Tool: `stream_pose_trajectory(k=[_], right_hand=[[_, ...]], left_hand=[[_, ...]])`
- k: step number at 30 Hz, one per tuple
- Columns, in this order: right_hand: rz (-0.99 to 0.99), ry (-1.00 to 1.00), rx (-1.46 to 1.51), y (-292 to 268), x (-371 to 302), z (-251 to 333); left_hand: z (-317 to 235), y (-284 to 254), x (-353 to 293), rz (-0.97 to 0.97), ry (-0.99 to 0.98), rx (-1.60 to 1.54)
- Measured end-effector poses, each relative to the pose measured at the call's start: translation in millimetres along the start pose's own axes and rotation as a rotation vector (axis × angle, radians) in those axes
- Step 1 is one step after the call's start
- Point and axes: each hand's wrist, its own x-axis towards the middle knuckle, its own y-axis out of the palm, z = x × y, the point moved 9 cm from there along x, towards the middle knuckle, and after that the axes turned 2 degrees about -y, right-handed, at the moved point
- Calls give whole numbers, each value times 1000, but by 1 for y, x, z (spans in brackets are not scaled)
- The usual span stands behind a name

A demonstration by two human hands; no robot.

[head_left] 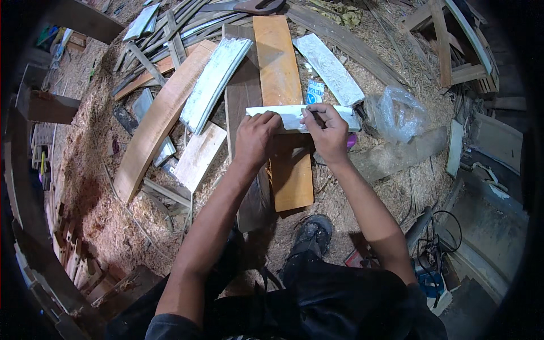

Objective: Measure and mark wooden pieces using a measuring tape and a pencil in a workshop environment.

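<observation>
A short white-painted wooden board [290,120] lies crosswise over an orange-brown plank [277,68] and the dark plank [243,96] beside it. My left hand [258,136] is closed around the left part of the white board, knuckles up. Over its right half, my right hand [330,133] has thumb and fingertips pinched together at the board's face. Something small and dark seems to be between those fingertips, too small to name. Just beyond the board is a blue and white packet [315,90], and a purple object [352,140] peeks out beside my right hand.
White-painted pieces [216,85] lie left and right of the planks, near a long curved board [161,122]. A handsaw [258,5] rests on sticks at the far side. Clear plastic [403,116] lies right. Wood shavings [113,226] cover the floor; a blue tool [430,282] sits lower right.
</observation>
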Motion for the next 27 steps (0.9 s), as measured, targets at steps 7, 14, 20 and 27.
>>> stream_pose_trajectory(k=[7,14,20,27], right_hand=[[52,-18,-151,7,-3,-3],[31,-99,-227,3,2,26],[7,-402,-300,10,0,42],[-13,-525,-351,22,13,44]], left_hand=[[3,3,-5,-23,5,29],[9,-5,10,2,-24,-45],[23,-13,49,107,40,-133],[30,-11,69,50,63,-68]])
